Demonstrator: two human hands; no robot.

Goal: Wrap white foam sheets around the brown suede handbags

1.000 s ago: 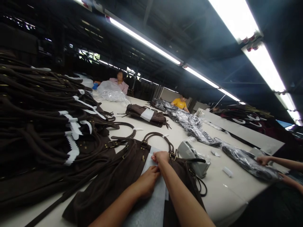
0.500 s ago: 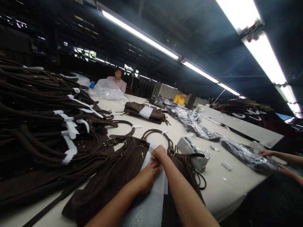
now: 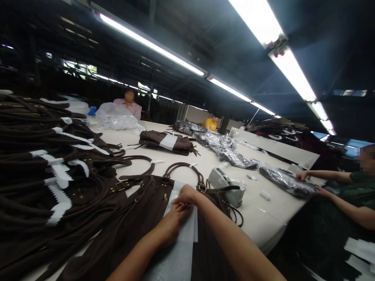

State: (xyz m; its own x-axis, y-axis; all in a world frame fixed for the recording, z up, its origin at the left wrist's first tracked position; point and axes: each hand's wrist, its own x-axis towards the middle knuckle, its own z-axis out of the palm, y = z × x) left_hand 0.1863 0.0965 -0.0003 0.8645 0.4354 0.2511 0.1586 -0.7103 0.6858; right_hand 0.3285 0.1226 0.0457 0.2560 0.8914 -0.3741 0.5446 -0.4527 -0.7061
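A dark brown bag (image 3: 137,230) lies in front of me with its looped handles (image 3: 183,166) pointing away. Down its middle runs a strip of white paper (image 3: 172,261). My left hand (image 3: 171,222) rests on this paper with fingers curled at its edge. Just beyond and partly over it, my right hand (image 3: 186,195) bends down with fingers drawn together on the upper part of the strip. What lies under the right fingertips is hidden. Right of the bag stands a grey tape dispenser (image 3: 227,187).
Brown bags with white-wrapped handles (image 3: 58,171) are piled at the left. A folded brown bag with a white band (image 3: 168,142) lies farther back. Plastic-wrapped bags (image 3: 222,144) line the table (image 3: 263,216). At right, a co-worker's hands (image 3: 304,175) touch one.
My view has swung right, so more of the co-worker at right shows. The right hand's fingers have shifted slightly over the paper. My left hand stays against the strip.
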